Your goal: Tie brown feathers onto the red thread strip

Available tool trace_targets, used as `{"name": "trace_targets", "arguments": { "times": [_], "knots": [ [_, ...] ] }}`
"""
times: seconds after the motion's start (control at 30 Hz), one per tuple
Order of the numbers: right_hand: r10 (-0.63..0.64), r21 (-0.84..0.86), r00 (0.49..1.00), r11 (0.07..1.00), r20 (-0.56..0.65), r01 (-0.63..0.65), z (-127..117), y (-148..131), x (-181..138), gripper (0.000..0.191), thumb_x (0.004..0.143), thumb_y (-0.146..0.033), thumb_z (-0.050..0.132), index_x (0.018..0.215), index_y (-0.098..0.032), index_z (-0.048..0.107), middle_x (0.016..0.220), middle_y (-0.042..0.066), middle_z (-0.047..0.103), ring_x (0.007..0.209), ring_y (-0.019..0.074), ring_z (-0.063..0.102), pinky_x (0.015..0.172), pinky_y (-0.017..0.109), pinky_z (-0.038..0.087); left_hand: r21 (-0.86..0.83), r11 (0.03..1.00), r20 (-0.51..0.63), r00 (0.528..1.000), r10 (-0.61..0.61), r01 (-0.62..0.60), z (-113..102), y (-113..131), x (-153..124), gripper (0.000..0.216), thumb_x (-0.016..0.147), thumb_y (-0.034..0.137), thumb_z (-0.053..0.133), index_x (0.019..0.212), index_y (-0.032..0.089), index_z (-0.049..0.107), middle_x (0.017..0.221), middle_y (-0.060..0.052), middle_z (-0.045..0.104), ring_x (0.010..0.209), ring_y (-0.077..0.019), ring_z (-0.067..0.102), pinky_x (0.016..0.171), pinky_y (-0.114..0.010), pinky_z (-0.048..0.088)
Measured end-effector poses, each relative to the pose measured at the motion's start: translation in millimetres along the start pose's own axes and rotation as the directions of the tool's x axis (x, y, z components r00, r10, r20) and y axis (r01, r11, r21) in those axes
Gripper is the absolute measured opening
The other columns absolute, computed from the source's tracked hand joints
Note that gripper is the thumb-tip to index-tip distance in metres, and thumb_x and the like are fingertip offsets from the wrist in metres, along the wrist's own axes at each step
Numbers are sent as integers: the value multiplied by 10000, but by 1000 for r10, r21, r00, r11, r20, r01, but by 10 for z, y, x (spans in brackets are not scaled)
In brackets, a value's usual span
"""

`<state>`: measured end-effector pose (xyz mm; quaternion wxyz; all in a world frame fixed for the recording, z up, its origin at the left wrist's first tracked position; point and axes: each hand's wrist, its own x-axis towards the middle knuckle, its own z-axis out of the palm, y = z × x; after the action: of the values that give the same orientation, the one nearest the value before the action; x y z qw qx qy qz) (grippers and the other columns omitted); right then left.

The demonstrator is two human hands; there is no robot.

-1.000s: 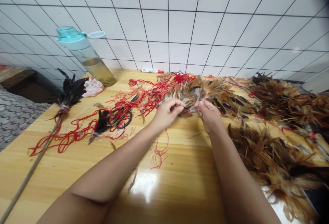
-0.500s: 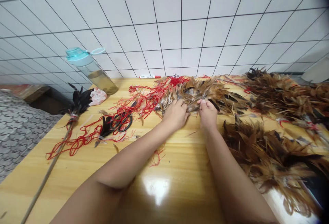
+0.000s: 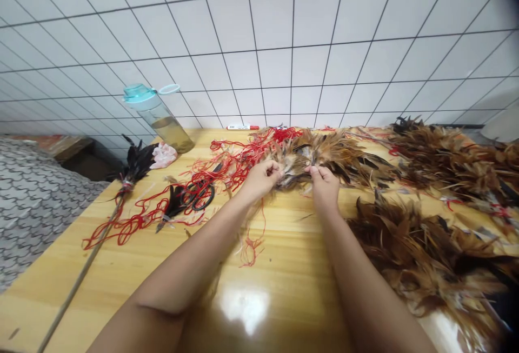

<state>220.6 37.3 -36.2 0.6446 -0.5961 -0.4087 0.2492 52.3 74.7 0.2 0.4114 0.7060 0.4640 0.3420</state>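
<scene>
My left hand (image 3: pixel 263 179) is closed in a pinch at the near left side of a brown feather pile (image 3: pixel 344 153). Whatever lies between its fingertips is too small to make out. To its right, my right hand (image 3: pixel 325 186) pinches a feather (image 3: pixel 312 159) between thumb and forefinger at the pile's front edge. The hands are a short way apart, with pale, fluffy feather bases showing between them. A tangle of red string (image 3: pixel 239 161) spreads left from the pile, behind my left hand.
Black-handled scissors (image 3: pixel 203 195) lie among the string. A stick (image 3: pixel 87 266) tipped with black feathers (image 3: pixel 138 159) crosses the table's left side. A bottle (image 3: pixel 172 132), crumpled tissue (image 3: pixel 164 155) and marker (image 3: pixel 242 127) are near the tiled wall. More feather bundles (image 3: pixel 421 245) cover the right.
My left hand has lifted off the feathers and drawn left, its fingers now pinched. My right hand stays at the pile's front. The view has shifted slightly.
</scene>
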Motion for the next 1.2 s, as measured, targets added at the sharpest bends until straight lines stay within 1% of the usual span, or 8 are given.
{"name": "trace_targets", "arguments": {
  "times": [0.17,0.27,0.37,0.5,0.77,0.87,1.03,1.2],
  "knots": [
    [-66,-82,994,994,87,73,83,-77,-107,240,802,-350,534,705,-201,695,764,40,615,789,190,558,810,331,406,-344,939,-56,997,-55,32,-86,-101,-108,255,707,372,687,719,153,557,641,42,493,601,-80,422,595,-213,317],
    [-77,-82,982,992,171,92,163,-84,-177,248,809,-344,529,679,-205,688,759,44,606,789,193,555,788,328,409,-553,829,-19,993,-115,85,-79,-113,-135,321,662,398,746,705,155,541,606,52,488,555,-65,411,558,-205,310],
    [-55,-76,963,994,264,77,230,-82,-230,241,813,-345,528,684,-210,680,748,35,589,776,189,544,775,323,408,-650,748,36,988,-147,135,-39,-106,-136,351,615,393,794,701,145,561,595,47,526,530,-55,426,539,-201,325],
    [-47,-122,943,988,329,91,259,-82,-246,261,805,-361,520,632,-196,625,686,15,535,693,166,499,707,302,391,-671,730,76,991,-106,130,24,-116,-125,331,620,387,800,710,130,613,655,13,603,589,-68,507,606,-213,404],
    [-62,-113,908,987,413,118,267,-71,-230,297,772,-377,534,540,-195,504,582,-14,431,600,137,420,611,275,346,-627,775,59,997,-56,81,56,-244,-112,245,662,311,774,737,140,615,704,9,613,671,-93,558,693,-238,447],
    [0,-108,887,993,463,56,276,-48,-240,321,769,-400,536,525,-197,489,544,-21,412,571,130,397,578,269,323,-629,771,68,995,-69,96,54,-249,-118,252,653,295,777,789,146,626,737,5,633,684,-96,577,700,-240,454],
    [38,-29,857,999,514,-27,280,-35,-260,249,773,-390,536,641,-190,604,566,-20,459,606,130,434,595,258,347,-633,770,132,991,-4,88,10,-157,-140,265,694,343,753,723,132,595,634,4,617,622,-89,565,657,-224,440],
    [119,17,820,988,559,-155,263,-115,-284,292,776,-451,549,654,-187,579,551,-34,424,578,117,393,573,252,330,-631,768,197,980,22,110,-46,-115,-152,279,730,380,727,740,125,614,639,-9,628,640,-94,569,683,-226,429]
  ]
}}
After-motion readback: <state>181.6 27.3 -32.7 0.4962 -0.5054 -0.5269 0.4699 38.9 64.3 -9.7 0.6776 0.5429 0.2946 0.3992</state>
